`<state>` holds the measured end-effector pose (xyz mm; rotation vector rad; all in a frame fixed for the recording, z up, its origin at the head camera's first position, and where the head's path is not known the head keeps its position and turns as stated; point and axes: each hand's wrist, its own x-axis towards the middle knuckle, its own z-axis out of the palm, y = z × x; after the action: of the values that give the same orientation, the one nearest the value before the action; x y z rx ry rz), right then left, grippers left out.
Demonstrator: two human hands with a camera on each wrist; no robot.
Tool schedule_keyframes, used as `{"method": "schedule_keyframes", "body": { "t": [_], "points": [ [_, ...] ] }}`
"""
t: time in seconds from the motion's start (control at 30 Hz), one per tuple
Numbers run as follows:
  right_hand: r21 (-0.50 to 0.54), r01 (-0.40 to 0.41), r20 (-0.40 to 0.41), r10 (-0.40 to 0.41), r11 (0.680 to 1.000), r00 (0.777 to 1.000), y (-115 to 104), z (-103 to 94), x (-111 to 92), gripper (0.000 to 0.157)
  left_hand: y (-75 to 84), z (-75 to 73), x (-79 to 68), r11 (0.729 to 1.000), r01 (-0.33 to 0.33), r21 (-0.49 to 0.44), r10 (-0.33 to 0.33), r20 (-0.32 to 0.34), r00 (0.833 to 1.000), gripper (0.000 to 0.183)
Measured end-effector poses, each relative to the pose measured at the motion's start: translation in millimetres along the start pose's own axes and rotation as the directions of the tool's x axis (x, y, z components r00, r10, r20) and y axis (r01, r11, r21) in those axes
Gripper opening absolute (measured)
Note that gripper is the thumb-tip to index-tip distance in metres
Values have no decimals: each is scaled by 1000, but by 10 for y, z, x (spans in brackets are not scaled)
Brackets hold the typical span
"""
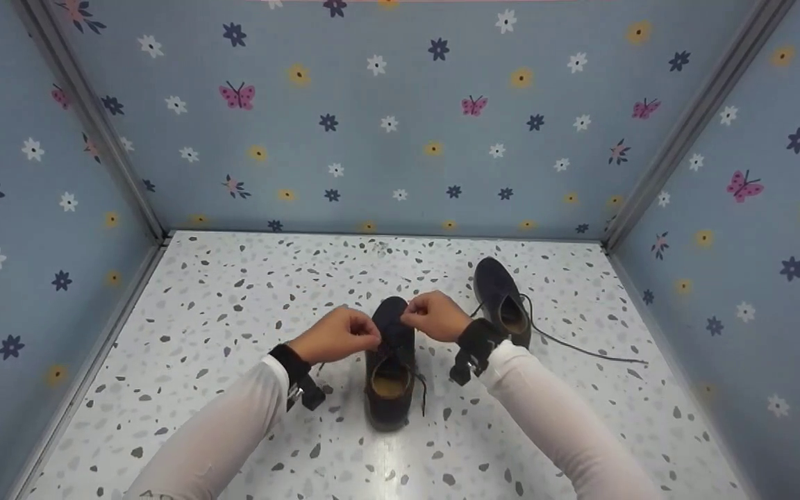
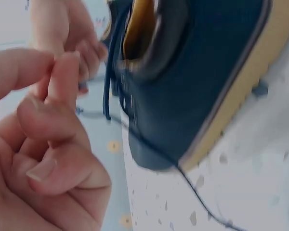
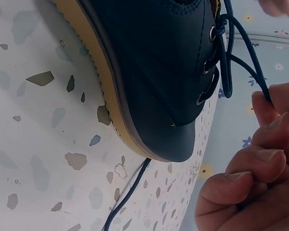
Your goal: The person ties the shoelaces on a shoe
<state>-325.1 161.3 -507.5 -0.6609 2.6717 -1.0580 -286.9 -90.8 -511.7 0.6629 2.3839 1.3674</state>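
Observation:
A dark blue lace-up shoe (image 1: 393,323) with a yellow-tan sole stands upright on the floor between both hands. The right hand (image 1: 436,317) pinches a strand of its dark blue shoelace (image 3: 254,72) between thumb and index finger. This strand forms a loop out from a knot at the eyelets. On the shoe's other side, the left hand (image 1: 341,335) has thumb and index fingertips pressed together and the other fingers curled; I cannot tell whether lace lies between those tips. In the left wrist view, one lace loop hangs beside the opening and a loose end trails to the floor.
A second dark shoe (image 1: 494,285) stands at the back right, its long lace (image 1: 587,353) stretched over the speckled floor (image 1: 233,389). Blue flowered panels (image 1: 372,97) enclose the floor at the back and both sides. Each wrist wears a black strap with a small device.

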Motion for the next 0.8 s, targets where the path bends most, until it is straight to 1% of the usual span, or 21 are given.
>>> {"method": "schedule_keyframes", "body": {
  "t": [0.07, 0.2, 0.27, 0.33, 0.4, 0.47, 0.6, 0.8],
  "points": [
    [5, -6, 2, 6, 1000, 1000, -6, -4, -4, 18, -42, -48, 33, 999, 30, 12, -30, -59, 998, 10],
    [10, -2, 2, 2, 1000, 1000, -11, -1, -10, 18, -116, -95, 116, 996, 73, 59, -63, -157, 986, 9],
    [12, -4, 4, 4, 1000, 1000, -15, 1, -13, 18, -149, -98, 164, 993, 85, 85, -67, -193, 979, 10],
    [13, -9, 7, 9, 1000, 1000, -22, 2, -13, 18, -170, -91, 210, 991, 93, 94, -72, -211, 975, 14],
    [13, -7, 9, 7, 1000, 1000, -32, -2, -17, 17, -175, -77, 258, 991, 96, 90, -75, -211, 975, 17],
    [12, -6, 9, 6, 1000, 1000, -40, -8, -17, 17, -170, -60, 301, 992, 88, 90, -69, -199, 978, 18],
    [12, 0, 5, 0, 1000, 1000, -35, -9, -8, 16, -148, -23, 382, 992, 67, 108, -48, -172, 984, 15],
    [10, 6, 11, -6, 1000, 1000, -27, -5, -7, 16, -131, 19, 441, 991, 48, 122, -33, -123, 992, 14]
  ]
}}
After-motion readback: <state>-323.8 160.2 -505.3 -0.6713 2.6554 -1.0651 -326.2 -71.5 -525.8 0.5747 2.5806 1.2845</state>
